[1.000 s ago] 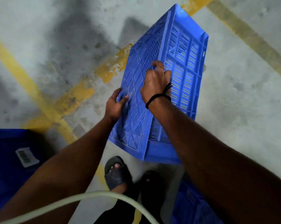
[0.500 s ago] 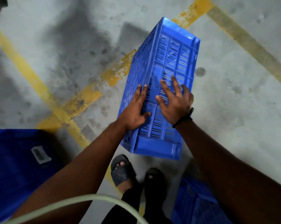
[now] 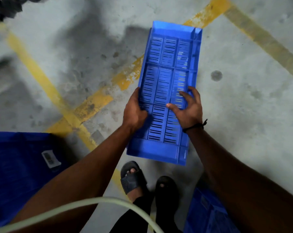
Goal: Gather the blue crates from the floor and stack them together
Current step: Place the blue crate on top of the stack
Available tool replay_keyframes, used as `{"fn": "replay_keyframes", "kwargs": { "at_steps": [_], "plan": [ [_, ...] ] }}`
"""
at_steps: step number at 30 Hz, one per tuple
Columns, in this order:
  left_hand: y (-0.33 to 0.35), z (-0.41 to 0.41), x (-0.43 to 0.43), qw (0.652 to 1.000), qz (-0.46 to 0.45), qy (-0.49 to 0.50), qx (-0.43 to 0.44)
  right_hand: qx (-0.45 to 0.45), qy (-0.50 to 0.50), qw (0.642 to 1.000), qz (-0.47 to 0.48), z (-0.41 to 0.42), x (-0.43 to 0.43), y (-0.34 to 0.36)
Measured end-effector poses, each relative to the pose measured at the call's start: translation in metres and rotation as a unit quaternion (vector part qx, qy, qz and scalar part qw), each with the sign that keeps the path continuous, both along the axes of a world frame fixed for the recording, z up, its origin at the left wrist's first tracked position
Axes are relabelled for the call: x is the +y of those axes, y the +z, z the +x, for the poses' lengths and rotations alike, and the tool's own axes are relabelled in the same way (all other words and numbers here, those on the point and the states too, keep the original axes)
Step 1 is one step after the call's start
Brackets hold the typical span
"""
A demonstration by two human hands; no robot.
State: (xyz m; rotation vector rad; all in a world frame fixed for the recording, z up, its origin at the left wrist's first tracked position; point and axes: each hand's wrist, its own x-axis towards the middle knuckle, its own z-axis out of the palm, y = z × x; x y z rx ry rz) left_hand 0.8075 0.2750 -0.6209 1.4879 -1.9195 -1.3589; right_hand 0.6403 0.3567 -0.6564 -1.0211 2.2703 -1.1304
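At the bottom of the frame, sandalled feet [image 3: 132, 179] are flanked by a labelled blue crate [image 3: 16, 174] at lower left and another crate [image 3: 208, 214] at lower right. At centre, the held crate [image 3: 167, 64] is turned on its side: its left edge is gripped by the left hand [image 3: 134, 110], while the right hand [image 3: 189, 110] is pressed, fingers spread, against the slats, probably to steady it for stacking. Beyond, yellow lines [image 3: 95, 105] cross the floor [image 3: 243, 98].

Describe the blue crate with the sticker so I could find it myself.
Start at the yellow lines painted on the grey floor and follow them down to the picture's lower left. The labelled crate lies there. Unlike the held crate and the crate at lower right, it bears a white barcode sticker.
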Motion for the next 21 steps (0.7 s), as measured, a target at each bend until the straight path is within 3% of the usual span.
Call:
{"fn": "replay_keyframes", "kwargs": {
  "at_steps": [5,9,14,17,19,21],
  "plan": [
    [0.001,0.005,0.006,0.999,0.037,0.004,0.015,0.063,0.031,0.998,0.007,0.009,0.004,0.015],
    [-0.009,0.002,-0.004,0.999,0.035,-0.003,-0.010,0.064,0.024,0.997,0.033,0.018,0.000,0.013],
    [-0.013,0.005,-0.018,0.994,-0.015,-0.012,-0.108,0.079,0.041,0.996,0.024,0.036,-0.006,0.013],
    [-0.009,0.007,0.003,0.981,-0.112,-0.099,-0.122,0.049,0.086,0.995,-0.018,0.046,-0.017,0.023],
    [0.000,0.005,0.026,0.974,-0.116,-0.181,-0.072,0.005,0.134,0.989,-0.060,0.050,-0.030,0.033],
    [0.000,0.006,0.034,0.975,-0.097,-0.188,-0.063,-0.025,0.175,0.982,-0.073,0.053,-0.040,0.038]
  ]
}}
